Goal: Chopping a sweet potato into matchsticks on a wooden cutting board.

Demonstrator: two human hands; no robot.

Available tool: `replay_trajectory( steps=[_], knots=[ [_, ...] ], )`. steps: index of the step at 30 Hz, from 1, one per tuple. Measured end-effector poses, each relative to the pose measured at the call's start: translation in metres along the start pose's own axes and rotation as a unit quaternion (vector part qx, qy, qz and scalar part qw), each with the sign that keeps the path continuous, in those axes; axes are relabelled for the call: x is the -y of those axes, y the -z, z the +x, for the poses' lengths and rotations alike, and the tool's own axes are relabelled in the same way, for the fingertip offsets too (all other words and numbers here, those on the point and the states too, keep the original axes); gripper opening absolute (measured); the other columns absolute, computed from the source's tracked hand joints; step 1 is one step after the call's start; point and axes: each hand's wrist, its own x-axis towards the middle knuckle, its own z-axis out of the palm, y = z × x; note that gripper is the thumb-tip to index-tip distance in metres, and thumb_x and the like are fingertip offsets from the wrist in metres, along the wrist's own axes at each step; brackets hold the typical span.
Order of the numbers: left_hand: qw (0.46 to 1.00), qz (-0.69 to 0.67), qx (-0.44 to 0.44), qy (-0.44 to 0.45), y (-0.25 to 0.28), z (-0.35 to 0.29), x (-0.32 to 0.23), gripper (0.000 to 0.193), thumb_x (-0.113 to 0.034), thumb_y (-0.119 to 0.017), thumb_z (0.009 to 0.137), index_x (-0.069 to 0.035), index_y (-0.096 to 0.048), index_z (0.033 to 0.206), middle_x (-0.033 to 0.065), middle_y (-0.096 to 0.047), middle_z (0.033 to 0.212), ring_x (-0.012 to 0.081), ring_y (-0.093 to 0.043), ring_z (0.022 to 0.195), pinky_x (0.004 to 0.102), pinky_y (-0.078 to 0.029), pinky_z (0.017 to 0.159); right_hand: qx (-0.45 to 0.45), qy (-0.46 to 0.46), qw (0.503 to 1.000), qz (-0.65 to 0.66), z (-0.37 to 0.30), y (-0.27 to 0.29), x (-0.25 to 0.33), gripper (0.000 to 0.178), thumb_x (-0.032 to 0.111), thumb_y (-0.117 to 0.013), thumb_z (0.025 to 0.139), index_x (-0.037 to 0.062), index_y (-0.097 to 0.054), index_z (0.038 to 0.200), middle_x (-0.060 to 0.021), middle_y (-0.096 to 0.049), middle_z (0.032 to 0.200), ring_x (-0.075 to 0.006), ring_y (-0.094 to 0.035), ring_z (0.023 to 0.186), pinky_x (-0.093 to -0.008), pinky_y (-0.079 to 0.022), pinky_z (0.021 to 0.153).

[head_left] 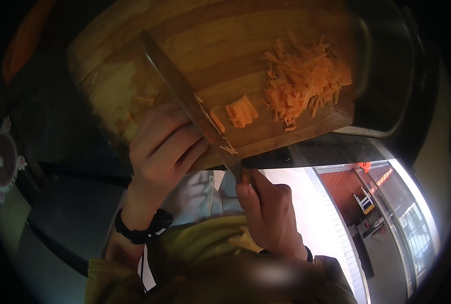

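My right hand [271, 210] is wrapped round the handle of a kitchen knife [187, 99], whose long blade slants up and left across a wooden cutting board [220, 45]. On the board, the curled fingers of my left hand [162, 144] press down close against the blade's left side. Whatever lies under those fingers is hidden. Just right of the blade sits a short stack of carrot strips [241, 112], with a few thin slivers along the blade. Farther right is a loose heap of shredded carrot [306, 81].
Beyond the board's right end shows a dark basin-like shape with a rounded rim [402, 109]. A round decorated disc [2, 159] is at the far left, above a dark cabinet-like surface [76, 207]. Bright glass panels [410, 218] stand at lower right.
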Motion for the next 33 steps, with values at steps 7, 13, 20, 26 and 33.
replay_trajectory(
  steps=[7, 13, 20, 26, 33],
  knots=[
    [1.0, 0.008, 0.004, 0.005, -0.002, -0.002, -0.004, 0.028, 0.0, -0.081, 0.062, -0.001, -0.072, 0.089, 0.0108, -0.068, 0.096, 0.0308, -0.067, 0.091, 0.0376, -0.053, 0.074, -0.01, 0.002, 0.999, -0.036, 0.002, -0.002, -0.012, 0.031, 0.026, -0.066, 0.097, 0.0017, -0.054, 0.082, -0.0151, -0.053, 0.051, -0.0394, -0.054, 0.046, -0.0435, -0.039, 0.043],
    [1.0, 0.024, 0.007, 0.002, -0.005, -0.005, -0.003, 0.028, -0.001, -0.082, 0.063, -0.001, -0.072, 0.09, 0.0115, -0.068, 0.095, 0.0311, -0.067, 0.091, 0.0382, -0.054, 0.074, -0.032, -0.003, 0.998, -0.055, 0.01, -0.004, -0.019, 0.034, 0.028, -0.068, 0.096, 0.0021, -0.054, 0.079, -0.0157, -0.053, 0.051, -0.0398, -0.054, 0.047, -0.044, -0.04, 0.043],
    [0.999, 0.025, 0.016, 0.017, -0.003, -0.006, -0.007, 0.031, -0.002, -0.083, 0.059, 0.001, -0.071, 0.088, 0.0119, -0.067, 0.092, 0.0313, -0.067, 0.089, 0.0384, -0.055, 0.075, -0.008, 0.008, 1.0, -0.009, -0.002, -0.005, -0.01, 0.034, 0.027, -0.066, 0.097, 0.0012, -0.053, 0.079, -0.0144, -0.051, 0.048, -0.0383, -0.054, 0.043, -0.0424, -0.04, 0.042],
    [1.0, 0.015, 0.016, -0.001, -0.006, -0.001, -0.006, 0.03, 0.001, -0.083, 0.058, 0.003, -0.07, 0.085, 0.0133, -0.068, 0.09, 0.0312, -0.068, 0.088, 0.0385, -0.055, 0.076, -0.024, 0.017, 0.999, -0.03, 0.004, -0.007, -0.02, 0.036, 0.031, -0.066, 0.097, 0.0025, -0.052, 0.08, -0.0136, -0.052, 0.048, -0.0373, -0.055, 0.043, -0.0443, -0.041, 0.041],
    [0.999, 0.031, 0.013, 0.001, -0.005, -0.004, -0.005, 0.028, 0.006, -0.079, 0.059, 0.003, -0.07, 0.086, 0.0135, -0.068, 0.092, 0.0318, -0.068, 0.089, 0.0386, -0.055, 0.077, -0.085, 0.045, 0.989, -0.112, 0.007, -0.017, -0.026, 0.039, 0.036, -0.068, 0.095, 0.0055, -0.051, 0.077, -0.012, -0.052, 0.047, -0.0368, -0.056, 0.042, -0.0442, -0.042, 0.039]
  ],
)
